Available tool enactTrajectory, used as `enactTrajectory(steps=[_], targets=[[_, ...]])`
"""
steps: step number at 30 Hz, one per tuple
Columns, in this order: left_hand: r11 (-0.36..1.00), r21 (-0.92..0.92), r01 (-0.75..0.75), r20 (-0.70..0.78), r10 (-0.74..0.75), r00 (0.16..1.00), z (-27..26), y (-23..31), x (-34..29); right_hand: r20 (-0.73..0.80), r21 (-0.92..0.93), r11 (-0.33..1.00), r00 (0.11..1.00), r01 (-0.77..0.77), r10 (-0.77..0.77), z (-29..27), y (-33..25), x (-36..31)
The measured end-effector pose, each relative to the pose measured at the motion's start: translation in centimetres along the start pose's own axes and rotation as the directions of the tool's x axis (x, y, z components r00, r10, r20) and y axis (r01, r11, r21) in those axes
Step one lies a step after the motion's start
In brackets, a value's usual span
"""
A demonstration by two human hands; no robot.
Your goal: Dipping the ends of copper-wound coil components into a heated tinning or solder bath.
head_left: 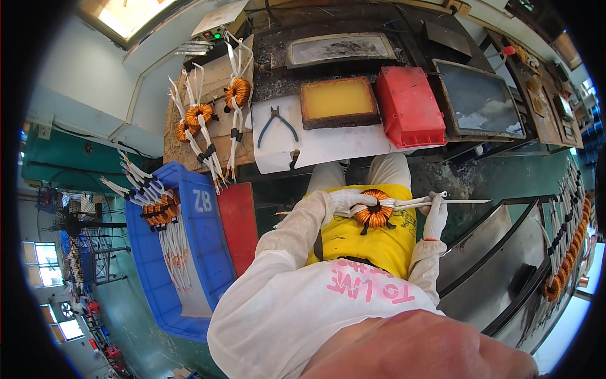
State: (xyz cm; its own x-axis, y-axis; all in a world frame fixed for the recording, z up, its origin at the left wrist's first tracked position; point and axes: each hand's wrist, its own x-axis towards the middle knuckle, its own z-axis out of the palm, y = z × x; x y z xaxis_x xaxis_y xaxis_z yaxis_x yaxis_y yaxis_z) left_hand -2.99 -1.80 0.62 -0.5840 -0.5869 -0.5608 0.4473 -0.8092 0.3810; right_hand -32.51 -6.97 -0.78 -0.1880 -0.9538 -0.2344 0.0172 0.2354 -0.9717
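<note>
In front of my lap, a copper-wound ring coil [363, 216] hangs between my two white-gloved hands. My left hand [349, 201] is closed on the coil's left side, where its leads come out. The white-sleeved leads [410, 203] run from the coil's right side to my right hand [435, 216], whose fingers are closed round them near their ends. A thin pale rod-like piece [467, 201] sticks out to the right past that hand. How the fingers grip it is too small to tell. Under the coil lies a yellow cloth [353, 245] over my lap.
Cutting pliers [278, 126] lie on white paper [268, 158], beside a tray of yellow material [339, 101] and a red box [411, 107]. Several coils [237, 93] rest on a board at left. A blue crate [218, 246] holds more coils; others line a rack [555, 284] at right.
</note>
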Motion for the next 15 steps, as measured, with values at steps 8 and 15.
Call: enactTrajectory(steps=[8, 15], targets=[[0.888, 0.456, -0.058, -0.134, 0.133, 0.982, -1.5, -0.7, 1.3, 0.173, -0.279, 0.930, 0.940, -0.240, 0.294, -3.3, -6.0, -2.4], [0.179, 0.973, 0.147, -0.207, 0.392, 0.896, 5.7, 1.8, -2.9, 0.355, -0.162, 0.929, 0.898, 0.333, -0.261, 1.4, -9.1, -7.1]])
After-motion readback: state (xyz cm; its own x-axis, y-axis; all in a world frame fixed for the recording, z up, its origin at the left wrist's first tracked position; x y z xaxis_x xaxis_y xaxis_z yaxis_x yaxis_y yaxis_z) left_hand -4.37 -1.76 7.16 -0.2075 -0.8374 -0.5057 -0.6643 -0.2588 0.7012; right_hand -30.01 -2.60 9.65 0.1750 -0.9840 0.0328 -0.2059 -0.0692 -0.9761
